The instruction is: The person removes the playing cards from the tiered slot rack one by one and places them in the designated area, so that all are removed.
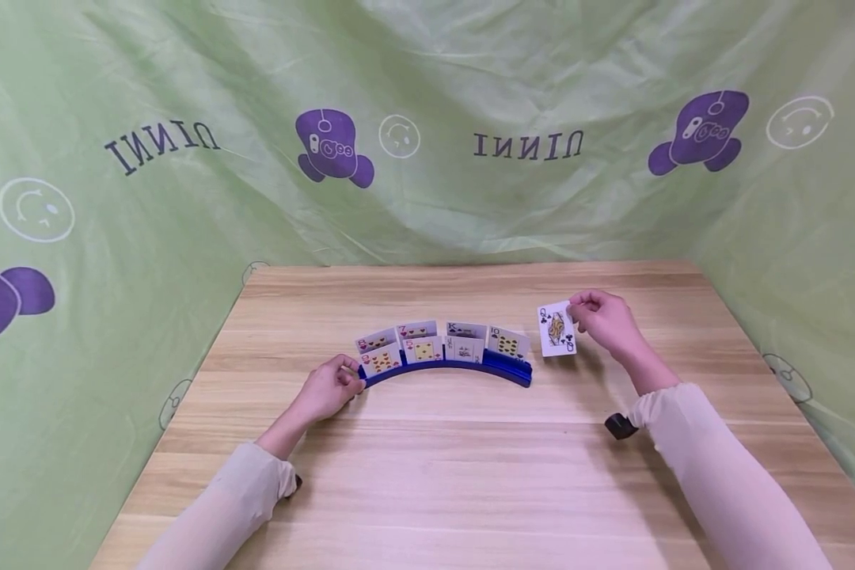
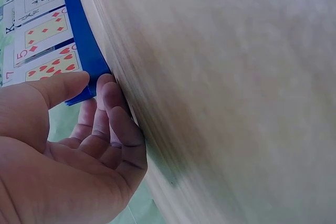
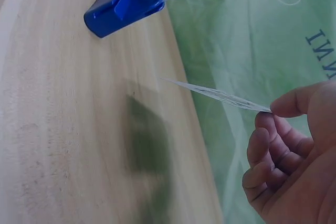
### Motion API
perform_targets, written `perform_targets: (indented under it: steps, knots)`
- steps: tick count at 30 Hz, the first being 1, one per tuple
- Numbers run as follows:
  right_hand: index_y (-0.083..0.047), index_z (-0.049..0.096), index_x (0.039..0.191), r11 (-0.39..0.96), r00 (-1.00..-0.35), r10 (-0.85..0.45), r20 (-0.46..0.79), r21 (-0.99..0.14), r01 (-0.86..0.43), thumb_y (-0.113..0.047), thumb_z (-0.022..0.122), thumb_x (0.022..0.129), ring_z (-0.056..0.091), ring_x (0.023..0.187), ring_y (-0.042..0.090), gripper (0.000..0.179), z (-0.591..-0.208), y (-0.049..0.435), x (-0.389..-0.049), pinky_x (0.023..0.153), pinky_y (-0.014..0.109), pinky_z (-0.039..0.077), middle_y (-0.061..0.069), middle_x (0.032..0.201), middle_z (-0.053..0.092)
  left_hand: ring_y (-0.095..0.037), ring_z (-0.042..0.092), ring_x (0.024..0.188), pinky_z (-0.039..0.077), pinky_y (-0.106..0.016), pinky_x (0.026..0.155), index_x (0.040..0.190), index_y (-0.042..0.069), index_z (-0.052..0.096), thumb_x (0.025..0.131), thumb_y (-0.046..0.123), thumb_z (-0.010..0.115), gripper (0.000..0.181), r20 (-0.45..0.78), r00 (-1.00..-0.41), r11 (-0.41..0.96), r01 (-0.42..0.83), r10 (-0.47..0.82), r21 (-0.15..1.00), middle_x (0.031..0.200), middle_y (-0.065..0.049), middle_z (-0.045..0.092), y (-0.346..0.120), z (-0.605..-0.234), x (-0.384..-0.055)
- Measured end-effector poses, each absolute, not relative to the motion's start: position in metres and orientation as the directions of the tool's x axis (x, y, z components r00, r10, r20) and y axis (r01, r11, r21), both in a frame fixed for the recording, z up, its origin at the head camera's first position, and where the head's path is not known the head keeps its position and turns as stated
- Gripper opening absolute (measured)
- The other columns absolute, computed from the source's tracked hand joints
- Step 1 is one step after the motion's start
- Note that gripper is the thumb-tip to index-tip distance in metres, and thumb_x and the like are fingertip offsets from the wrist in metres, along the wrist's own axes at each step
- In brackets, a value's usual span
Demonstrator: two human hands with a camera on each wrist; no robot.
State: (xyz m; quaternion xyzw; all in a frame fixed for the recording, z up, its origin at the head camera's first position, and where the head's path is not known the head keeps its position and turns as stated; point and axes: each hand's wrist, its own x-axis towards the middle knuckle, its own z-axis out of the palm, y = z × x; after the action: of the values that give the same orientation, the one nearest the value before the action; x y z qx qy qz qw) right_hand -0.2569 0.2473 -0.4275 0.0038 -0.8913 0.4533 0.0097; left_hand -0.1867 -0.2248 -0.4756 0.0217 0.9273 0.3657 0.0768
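White queen card (image 1: 554,331) in right grip (image 1: 606,321)

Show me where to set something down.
Bare: wooden tabletop before the blue card holder, between the sleeves; behind it, to the green backdrop. Crowded: the holder's left end, pinched by the left hand, and beyond its right end, where the right hand holds the queen of clubs.
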Motion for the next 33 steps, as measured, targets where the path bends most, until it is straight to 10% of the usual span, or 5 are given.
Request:
perform_targets:
  steps: [33]
  knots:
    - [0.001,0.06,0.119,0.702,-0.983,-0.025,-0.184,-0.703,0.114,-0.023,0.054,0.097,0.058,0.088,0.022,0.033,-0.457,0.243,-0.304,0.073,0.028,0.046,0.017,0.107,0.064,-0.012,0.062,0.072,0.047,-0.031,0.074,0.108,0.007,0.058,0.088,0.011,0.07,0.024,-0.088,-0.992,0.753,0.007,0.086,0.657,0.086,-0.005,0.074,-0.223,-0.478,-0.186]
